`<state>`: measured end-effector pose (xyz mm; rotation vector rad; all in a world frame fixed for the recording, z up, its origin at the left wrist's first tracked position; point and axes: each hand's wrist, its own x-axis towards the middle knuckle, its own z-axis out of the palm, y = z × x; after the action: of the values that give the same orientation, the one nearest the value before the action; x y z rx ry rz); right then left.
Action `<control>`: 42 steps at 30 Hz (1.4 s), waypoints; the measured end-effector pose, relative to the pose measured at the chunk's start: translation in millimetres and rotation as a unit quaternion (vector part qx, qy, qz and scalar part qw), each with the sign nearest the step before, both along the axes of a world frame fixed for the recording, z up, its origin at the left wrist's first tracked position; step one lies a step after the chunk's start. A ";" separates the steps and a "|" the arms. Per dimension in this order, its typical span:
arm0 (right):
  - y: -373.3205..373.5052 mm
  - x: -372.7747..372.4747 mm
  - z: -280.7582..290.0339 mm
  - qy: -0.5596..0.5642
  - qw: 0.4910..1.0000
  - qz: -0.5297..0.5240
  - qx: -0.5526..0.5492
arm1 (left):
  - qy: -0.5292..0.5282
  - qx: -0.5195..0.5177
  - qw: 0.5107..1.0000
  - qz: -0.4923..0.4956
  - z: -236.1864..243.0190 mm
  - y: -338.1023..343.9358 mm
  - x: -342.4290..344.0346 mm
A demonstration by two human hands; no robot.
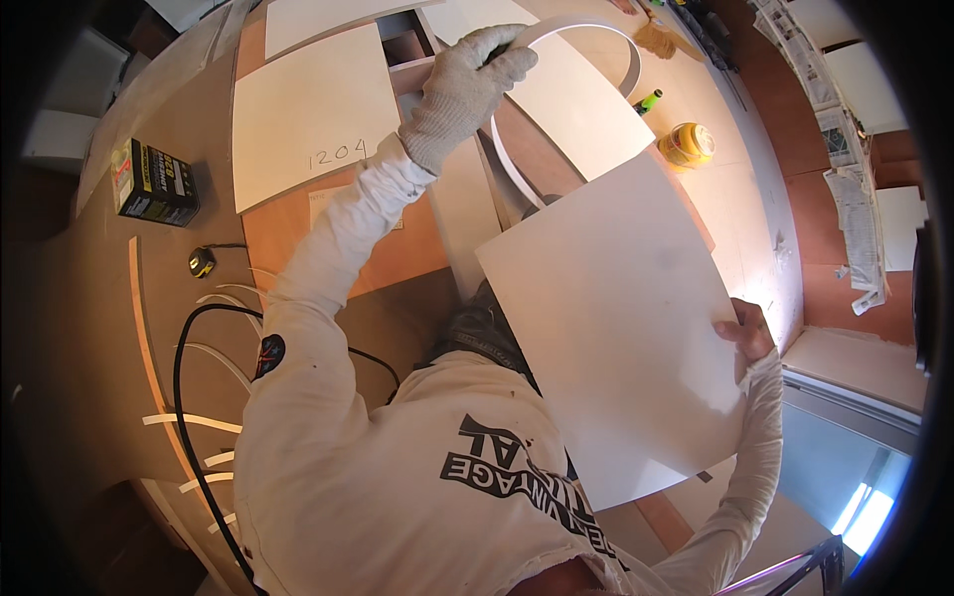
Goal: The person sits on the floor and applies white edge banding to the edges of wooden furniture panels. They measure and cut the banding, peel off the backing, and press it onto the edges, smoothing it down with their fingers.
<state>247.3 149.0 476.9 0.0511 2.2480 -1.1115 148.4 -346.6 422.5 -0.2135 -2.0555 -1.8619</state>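
Observation:
My left hand (467, 94), in a grey knitted work glove, is raised at the top middle, its fingers closed on a long white edging strip (542, 32). The strip curls in a wide loop, one stretch dropping behind a white rectangular panel (616, 328). That panel stands tilted in front of my body, at the right. My bare right hand (750, 333) grips its right edge, thumb on the visible face and the other fingers mostly hidden behind. Beyond the panel, a white board (318, 119) with pencil writing lies on the wooden work surface (397, 253).
To the left are a black box (159, 184), a tape measure (202, 262), a black hose or cable (179, 368) and several white strip offcuts (189, 422). At the right stand a yellow jar (688, 147) and a green bottle (647, 101). A broom head (656, 40) lies farther back.

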 end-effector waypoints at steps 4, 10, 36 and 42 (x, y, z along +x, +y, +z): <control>-10.0 -14.3 -6.4 0.042 0.982 0.097 0.159 | 0.043 -0.084 0.995 0.018 -8.2 12.3 6.6; -4.3 -8.1 -34.7 0.390 0.897 0.062 0.199 | 0.225 -0.220 0.942 -0.114 -14.8 78.8 26.8; 20.4 72.0 -15.2 0.406 0.910 -0.067 0.039 | -0.298 -0.217 0.927 -0.072 -139.1 71.4 169.7; 5.5 65.4 -6.3 0.578 0.806 0.031 0.122 | -0.014 -0.314 0.935 0.165 -129.3 62.8 126.0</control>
<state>312.7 154.5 470.6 -0.8014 3.4050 -0.8793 274.4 -283.8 293.2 0.0076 -2.4635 -0.9816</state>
